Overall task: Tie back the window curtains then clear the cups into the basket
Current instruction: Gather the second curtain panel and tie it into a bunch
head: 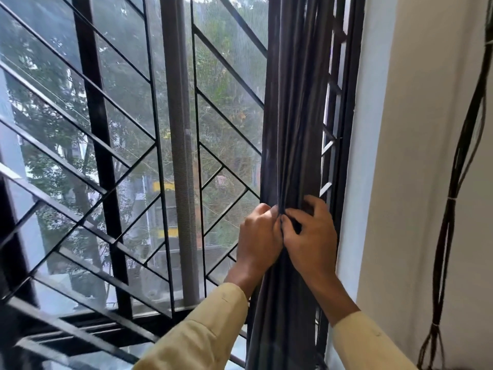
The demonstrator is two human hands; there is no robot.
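The dark grey curtain (290, 129) hangs gathered into a narrow bundle at the right edge of the window, just beside the pale wall (416, 156). Both hands meet on it at mid-height. The left hand (257, 236) is curled round the bundle's left side, and the right hand (310, 236) pinches the folds from the right, with the knuckles of the two hands touching. Whether a tie band lies between the fingers cannot be told. Cream sleeves (213, 329) reach up from below. Behind is a black window grille (90, 102) of diagonal bars, and dark cables (458, 169) hang down the wall, well apart from the curtain.
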